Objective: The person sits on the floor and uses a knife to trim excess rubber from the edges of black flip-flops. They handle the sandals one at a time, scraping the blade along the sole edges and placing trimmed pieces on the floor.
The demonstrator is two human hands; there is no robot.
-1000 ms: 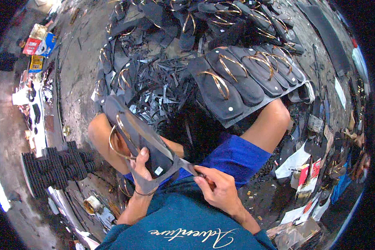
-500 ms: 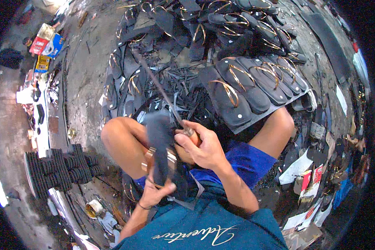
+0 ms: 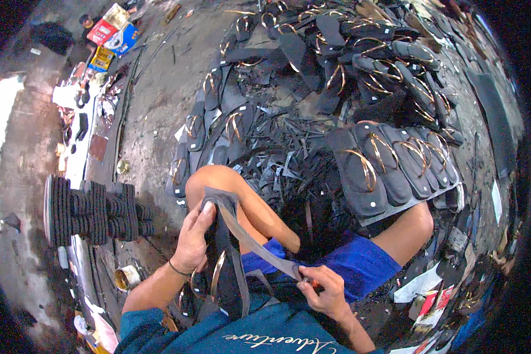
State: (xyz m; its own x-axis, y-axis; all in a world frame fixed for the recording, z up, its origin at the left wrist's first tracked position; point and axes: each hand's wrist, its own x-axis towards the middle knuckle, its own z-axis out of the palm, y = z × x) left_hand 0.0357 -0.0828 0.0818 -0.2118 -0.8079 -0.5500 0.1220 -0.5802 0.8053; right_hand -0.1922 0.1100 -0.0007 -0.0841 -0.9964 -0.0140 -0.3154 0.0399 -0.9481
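My left hand (image 3: 193, 239) grips a black flip-flop (image 3: 223, 242) near its upper end, thumb on top, in front of my raised left knee. A gold strap (image 3: 217, 272) shows on its lower half. Dark sheet material (image 3: 240, 265) runs along its right edge. In my right hand (image 3: 325, 290), low and to the right, is a knife with a bit of orange handle showing between closed fingers. The long, grey, slightly curved knife blade (image 3: 259, 249) slants up and left, its far end at the flip-flop's top; exact contact is unclear.
Several gold-strapped flip-flops lie in rows on a sheet (image 3: 383, 168) beyond my right knee. A heap of flip-flops (image 3: 389, 65) lies farther off, with dark offcuts (image 3: 283, 159) between. Stacked black soles (image 3: 94, 212) stand at left, near an open tin (image 3: 128, 277).
My left hand has moved up and left with the flip-flop. My right hand has gone down and right, and the blade now lies across toward the flip-flop. The view has shifted.
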